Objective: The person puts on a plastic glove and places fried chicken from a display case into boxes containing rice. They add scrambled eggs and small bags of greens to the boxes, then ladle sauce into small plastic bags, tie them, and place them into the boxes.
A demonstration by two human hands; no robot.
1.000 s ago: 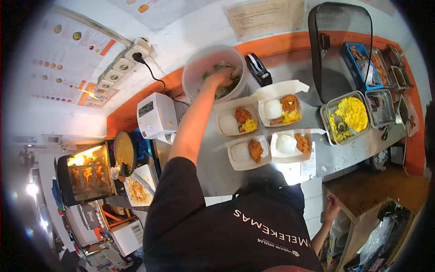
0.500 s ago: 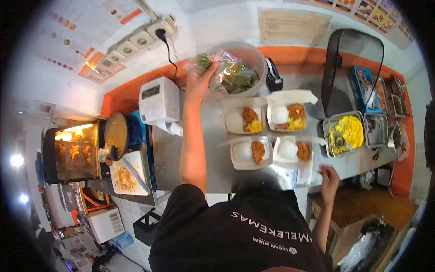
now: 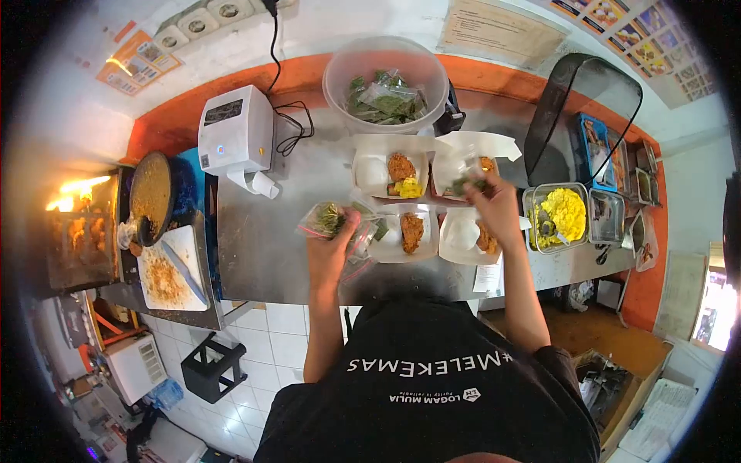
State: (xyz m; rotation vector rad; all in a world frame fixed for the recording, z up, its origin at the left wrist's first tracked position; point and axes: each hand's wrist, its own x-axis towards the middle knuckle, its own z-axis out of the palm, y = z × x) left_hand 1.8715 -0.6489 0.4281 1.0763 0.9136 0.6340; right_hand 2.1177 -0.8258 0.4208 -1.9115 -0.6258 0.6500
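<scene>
My left hand (image 3: 332, 248) is closed around several clear plastic bags of green leaves (image 3: 327, 219), just left of the lower-left food box. My right hand (image 3: 500, 210) pinches a small bag of green leaves (image 3: 468, 185), slightly blurred, over the upper-right box (image 3: 498, 147). Four open paper boxes stand together on the counter. The upper-left box (image 3: 369, 166) holds rice, fried chicken (image 3: 401, 167) and yellow scrambled egg (image 3: 407, 187). In the lower-left box (image 3: 390, 252) lies another piece of chicken. My right forearm partly covers the lower-right box (image 3: 457, 253).
Behind the boxes stands a clear plastic bowl (image 3: 337, 96) of bagged leaves. A label printer (image 3: 235, 131) is to the left, beside a cutting board (image 3: 166, 285) with a knife. On the right are a container of yellow egg (image 3: 567, 216) and a black mesh cover (image 3: 552, 116).
My left hand has come from the bowl down to the boxes, carrying the bags. My right hand has risen from the counter's front edge to the upper-right box and now holds a bag.
</scene>
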